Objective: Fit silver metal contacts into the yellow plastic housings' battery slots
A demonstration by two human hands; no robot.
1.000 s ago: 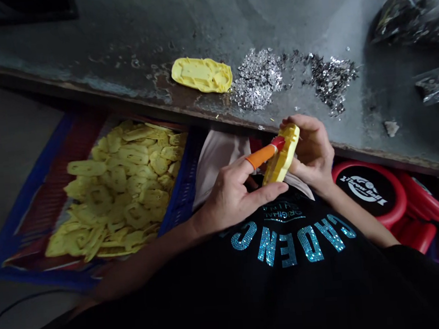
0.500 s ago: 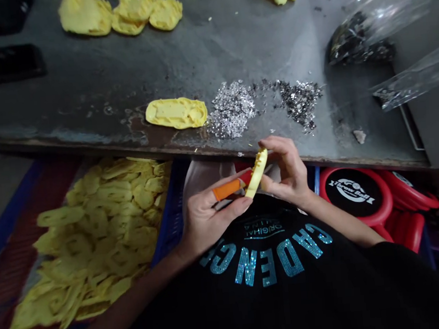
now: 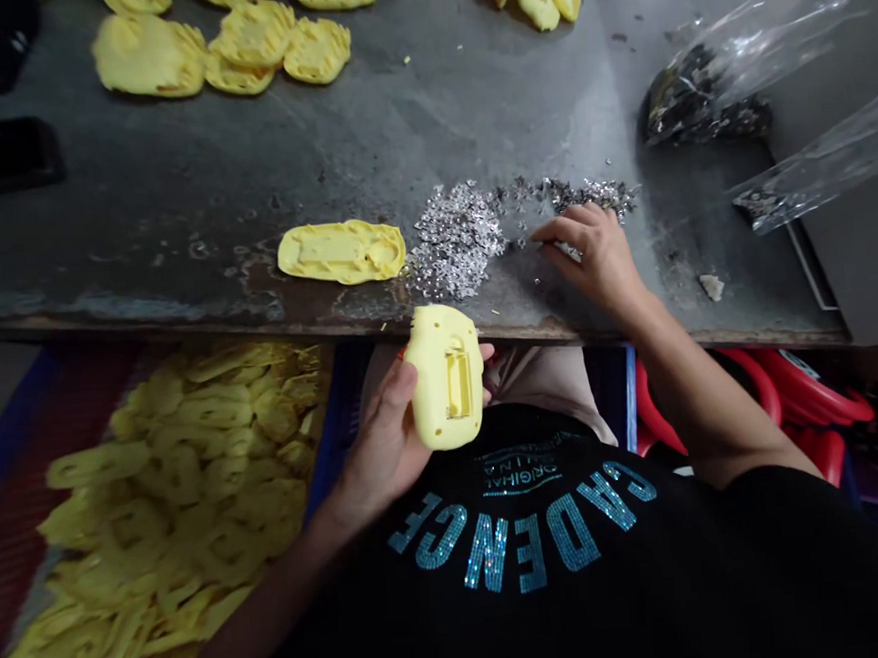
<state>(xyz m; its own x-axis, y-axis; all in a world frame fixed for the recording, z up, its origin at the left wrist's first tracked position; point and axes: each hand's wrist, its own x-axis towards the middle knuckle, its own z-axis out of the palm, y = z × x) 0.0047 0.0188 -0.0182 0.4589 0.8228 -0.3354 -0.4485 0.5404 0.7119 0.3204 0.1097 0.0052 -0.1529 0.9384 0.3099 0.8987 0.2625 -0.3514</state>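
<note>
My left hand [image 3: 393, 427] is closed around a yellow plastic casing half [image 3: 429, 385], held in front of my shirt with its battery recess facing up. Over the table, my right hand [image 3: 595, 258] has thumb and forefinger pinched together at the near side of the darker small metal parts [image 3: 595, 194]; what sits between the fingertips is too small to make out. To its left lies a heap of shiny small metal contacts [image 3: 457, 242]. Beside that heap, a long yellow casing half [image 3: 341, 253] rests with its hollow side up.
More yellow casings [image 3: 246, 42] lie along the back of the metal table [image 3: 173, 177]. Clear bags of metal parts [image 3: 708, 90] are at the right. Below the table edge stand a crate of yellow casings [image 3: 194, 486] and red round items [image 3: 811, 393].
My right hand has let go of the yellow casing and moved up and right to the metal parts. My left hand has turned the casing so its battery recess shows.
</note>
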